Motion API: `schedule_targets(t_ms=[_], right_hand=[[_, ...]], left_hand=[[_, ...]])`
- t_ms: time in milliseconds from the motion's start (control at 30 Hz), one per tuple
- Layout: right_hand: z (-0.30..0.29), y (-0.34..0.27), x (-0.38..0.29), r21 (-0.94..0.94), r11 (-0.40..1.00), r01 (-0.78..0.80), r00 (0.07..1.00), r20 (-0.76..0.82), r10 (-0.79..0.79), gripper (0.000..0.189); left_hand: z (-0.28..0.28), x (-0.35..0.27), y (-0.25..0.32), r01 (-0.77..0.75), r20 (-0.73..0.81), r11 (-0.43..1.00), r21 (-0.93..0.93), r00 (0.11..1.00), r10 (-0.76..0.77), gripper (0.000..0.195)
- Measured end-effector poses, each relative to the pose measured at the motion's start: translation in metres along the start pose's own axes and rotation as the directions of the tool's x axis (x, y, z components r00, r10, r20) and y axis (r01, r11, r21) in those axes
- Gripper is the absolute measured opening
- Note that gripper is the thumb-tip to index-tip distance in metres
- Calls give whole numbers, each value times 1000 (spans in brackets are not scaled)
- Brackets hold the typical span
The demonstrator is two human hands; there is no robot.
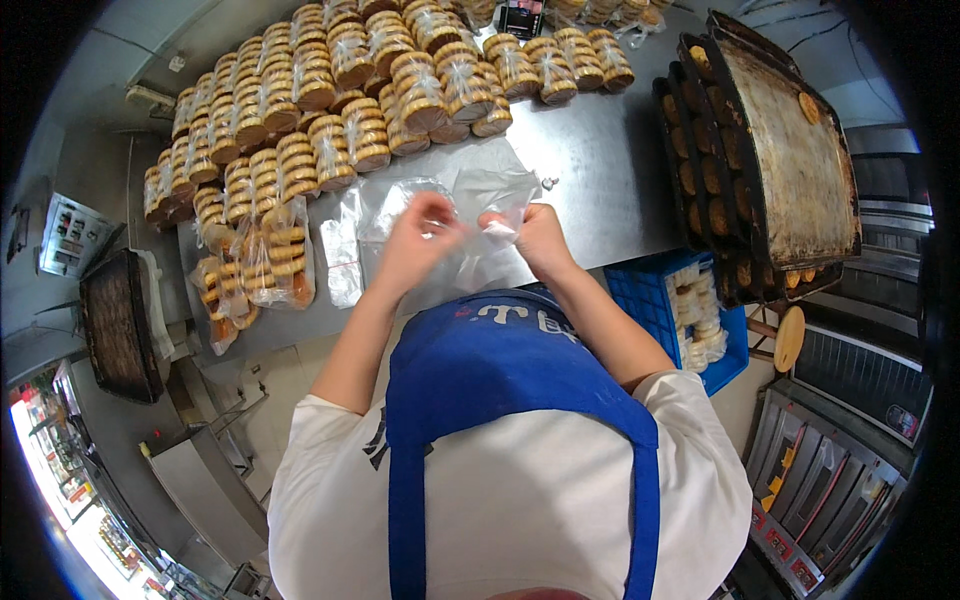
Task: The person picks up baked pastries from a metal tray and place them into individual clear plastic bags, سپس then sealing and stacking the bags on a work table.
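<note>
My right hand (541, 234) grips a clear plastic bag (491, 191) by its gathered edge, over the steel table near my apron. My left hand (421, 241) is raised just to the left of the bag, blurred, its fingers curled; whether it pinches any of the film cannot be told. More clear bags (390, 206) lie flat on the table behind and beneath my left hand. To their left is a folded stack of plastic bags (343, 259) with a thin red line across it. Bagged stacks of round flat pastries (364, 135) stand in rows beyond my hands.
The steel table (600, 165) has larger bags of pastries (277, 259) at its left and a phone (520, 16) at the far side. Blackened baking trays (795, 150) stand stacked on the right, holding pastries. Below them are a blue crate (649, 289) with bagged goods and a round wooden stool (789, 339).
</note>
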State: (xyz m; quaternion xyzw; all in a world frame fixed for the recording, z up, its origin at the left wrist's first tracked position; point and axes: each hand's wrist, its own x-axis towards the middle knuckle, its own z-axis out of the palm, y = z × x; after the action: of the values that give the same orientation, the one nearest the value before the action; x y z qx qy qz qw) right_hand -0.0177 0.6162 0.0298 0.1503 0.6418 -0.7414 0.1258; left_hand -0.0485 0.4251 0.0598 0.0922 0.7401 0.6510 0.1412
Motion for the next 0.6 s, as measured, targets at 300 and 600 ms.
schedule_targets(t_ms=[300,600], right_hand=[[2,-22,-14,-48,996,-73,974,214,82,17],[-59,-52,-28,-845,535,-3,979,-112,-172,21]], left_hand=[[20,-7,-15,-60,170,995,74,984,46,19],[-66,4,0,-187,-215,536,823,771,599,17]])
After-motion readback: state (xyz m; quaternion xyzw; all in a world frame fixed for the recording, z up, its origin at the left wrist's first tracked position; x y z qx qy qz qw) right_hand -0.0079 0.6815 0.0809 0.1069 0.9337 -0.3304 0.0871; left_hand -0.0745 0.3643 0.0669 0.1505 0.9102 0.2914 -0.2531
